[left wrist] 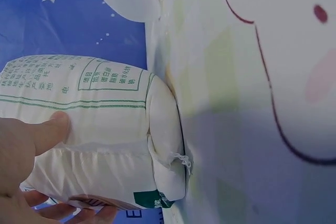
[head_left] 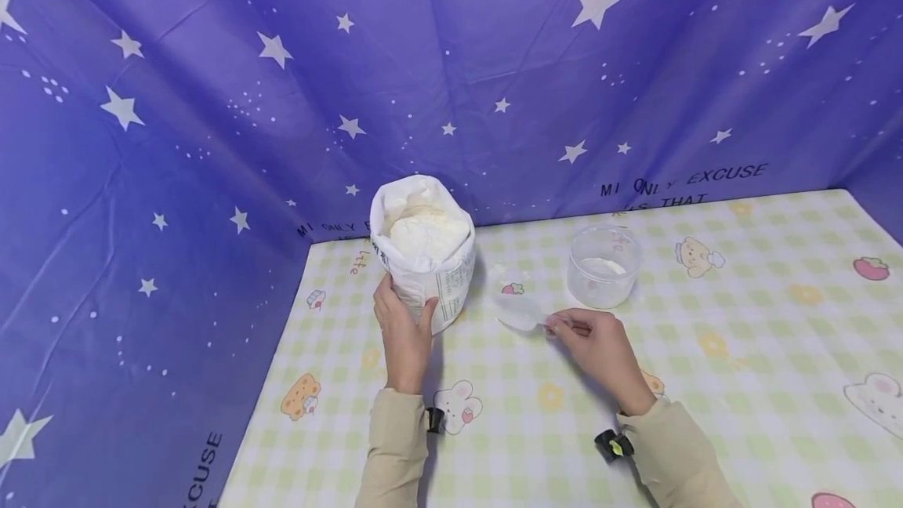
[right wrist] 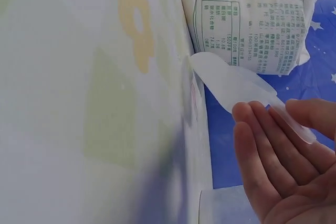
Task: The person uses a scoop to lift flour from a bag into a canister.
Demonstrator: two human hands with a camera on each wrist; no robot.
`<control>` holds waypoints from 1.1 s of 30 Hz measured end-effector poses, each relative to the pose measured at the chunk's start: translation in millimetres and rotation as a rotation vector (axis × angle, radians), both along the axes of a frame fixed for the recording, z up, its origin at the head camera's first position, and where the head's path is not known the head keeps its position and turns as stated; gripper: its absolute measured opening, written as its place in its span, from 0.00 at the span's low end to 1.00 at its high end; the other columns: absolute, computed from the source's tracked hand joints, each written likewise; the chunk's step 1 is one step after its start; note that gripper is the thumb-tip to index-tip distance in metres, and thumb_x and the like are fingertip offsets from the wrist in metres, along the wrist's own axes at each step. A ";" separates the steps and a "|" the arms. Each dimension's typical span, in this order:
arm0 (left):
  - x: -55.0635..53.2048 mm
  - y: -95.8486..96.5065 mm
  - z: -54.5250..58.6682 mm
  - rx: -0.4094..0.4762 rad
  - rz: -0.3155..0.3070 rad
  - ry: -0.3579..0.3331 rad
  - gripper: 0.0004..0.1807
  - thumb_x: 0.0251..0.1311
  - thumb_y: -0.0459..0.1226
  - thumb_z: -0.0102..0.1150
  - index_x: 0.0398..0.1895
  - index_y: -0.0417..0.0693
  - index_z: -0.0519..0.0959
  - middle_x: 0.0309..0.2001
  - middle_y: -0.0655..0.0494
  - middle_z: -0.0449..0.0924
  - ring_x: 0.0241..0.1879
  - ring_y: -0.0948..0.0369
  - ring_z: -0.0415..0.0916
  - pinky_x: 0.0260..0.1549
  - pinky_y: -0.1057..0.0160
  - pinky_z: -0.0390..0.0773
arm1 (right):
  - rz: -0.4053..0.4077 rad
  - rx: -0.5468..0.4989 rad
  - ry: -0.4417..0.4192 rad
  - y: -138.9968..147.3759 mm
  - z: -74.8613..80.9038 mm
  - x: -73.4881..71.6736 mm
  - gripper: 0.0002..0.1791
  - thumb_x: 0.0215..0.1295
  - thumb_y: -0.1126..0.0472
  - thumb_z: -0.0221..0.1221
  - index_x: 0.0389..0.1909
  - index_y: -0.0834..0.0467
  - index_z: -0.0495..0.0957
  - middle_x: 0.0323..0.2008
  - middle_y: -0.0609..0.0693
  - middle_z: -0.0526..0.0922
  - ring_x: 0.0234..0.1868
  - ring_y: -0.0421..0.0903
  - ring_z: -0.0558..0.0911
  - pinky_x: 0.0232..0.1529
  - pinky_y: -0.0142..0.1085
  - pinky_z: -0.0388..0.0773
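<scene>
An opened white bag (head_left: 451,292) of what looks like flour (head_left: 426,235) stands upright at the back of the table, its rim rolled outward. My left hand (head_left: 404,335) grips its near side, thumb on one face and fingers around the other; green print and a stitched lower edge (left wrist: 181,161) show in the left wrist view. Between thumb and fingers, my right hand (head_left: 596,347) pinches the handle of a translucent white scoop (right wrist: 236,80). The scoop's bowl (head_left: 518,312) is held low, to the right of the bag and apart from it. Its inside looks bare.
A clear round tub (head_left: 603,288) stands right of the scoop, with a little white powder at its bottom. Green-checked cloth (head_left: 705,414) covers the table. A blue star-printed curtain (head_left: 494,61) hangs close behind the bag and along the left side.
</scene>
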State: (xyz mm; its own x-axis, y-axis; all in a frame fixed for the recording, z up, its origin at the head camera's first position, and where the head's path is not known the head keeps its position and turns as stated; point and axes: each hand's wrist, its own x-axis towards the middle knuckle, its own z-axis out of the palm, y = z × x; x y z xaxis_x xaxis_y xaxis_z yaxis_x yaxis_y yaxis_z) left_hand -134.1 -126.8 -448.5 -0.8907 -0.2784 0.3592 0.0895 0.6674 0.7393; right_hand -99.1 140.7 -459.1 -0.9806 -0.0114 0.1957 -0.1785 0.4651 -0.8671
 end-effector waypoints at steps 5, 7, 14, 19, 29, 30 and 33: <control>-0.6 -0.2 0.2 0.012 0.006 -0.009 0.44 0.59 0.39 0.68 0.73 0.38 0.53 0.68 0.39 0.60 0.69 0.46 0.58 0.71 0.50 0.64 | -0.014 -0.096 -0.066 4.4 2.4 -1.0 0.07 0.67 0.64 0.62 0.38 0.62 0.87 0.31 0.53 0.89 0.36 0.51 0.89 0.37 0.20 0.81; -0.2 -0.4 0.5 0.024 0.013 -0.017 0.45 0.59 0.39 0.69 0.73 0.38 0.54 0.68 0.40 0.60 0.69 0.47 0.58 0.71 0.50 0.64 | -0.017 -0.120 -0.076 4.8 3.8 -1.6 0.07 0.68 0.65 0.61 0.39 0.63 0.86 0.32 0.55 0.89 0.36 0.51 0.88 0.37 0.21 0.82; -0.2 -0.3 0.6 0.078 0.033 -0.025 0.45 0.56 0.39 0.72 0.73 0.40 0.56 0.67 0.42 0.62 0.69 0.49 0.61 0.69 0.51 0.68 | -0.019 -0.207 -0.089 4.3 8.4 -5.2 0.09 0.70 0.66 0.58 0.40 0.67 0.85 0.35 0.61 0.88 0.35 0.49 0.89 0.38 0.28 0.86; -1.7 -0.6 -1.3 0.111 0.030 -0.013 0.47 0.53 0.39 0.74 0.72 0.41 0.57 0.65 0.43 0.64 0.65 0.50 0.65 0.64 0.52 0.74 | 0.001 -0.304 -0.094 5.5 12.1 -7.8 0.12 0.71 0.67 0.56 0.43 0.72 0.82 0.37 0.65 0.87 0.35 0.49 0.89 0.41 0.37 0.88; -1.8 -4.3 -5.1 0.179 0.021 -0.054 0.50 0.52 0.40 0.75 0.75 0.43 0.56 0.70 0.45 0.62 0.68 0.52 0.63 0.66 0.55 0.74 | 0.015 -0.306 -0.097 6.9 25.7 -17.2 0.13 0.72 0.65 0.55 0.43 0.72 0.82 0.38 0.65 0.87 0.37 0.47 0.89 0.41 0.35 0.88; -2.2 -4.9 -5.4 0.179 0.020 -0.056 0.50 0.52 0.41 0.75 0.75 0.43 0.56 0.70 0.45 0.62 0.68 0.52 0.63 0.66 0.56 0.74 | 0.020 -0.308 -0.084 6.5 27.3 -19.2 0.13 0.72 0.65 0.55 0.43 0.72 0.82 0.38 0.65 0.87 0.36 0.47 0.89 0.41 0.34 0.88; -3.6 -6.9 -6.3 0.179 0.016 -0.049 0.50 0.52 0.41 0.75 0.75 0.42 0.57 0.70 0.45 0.63 0.69 0.52 0.63 0.66 0.55 0.73 | 0.037 -0.328 -0.053 3.6 31.2 -25.8 0.12 0.72 0.65 0.56 0.42 0.71 0.82 0.38 0.65 0.87 0.36 0.45 0.89 0.40 0.34 0.88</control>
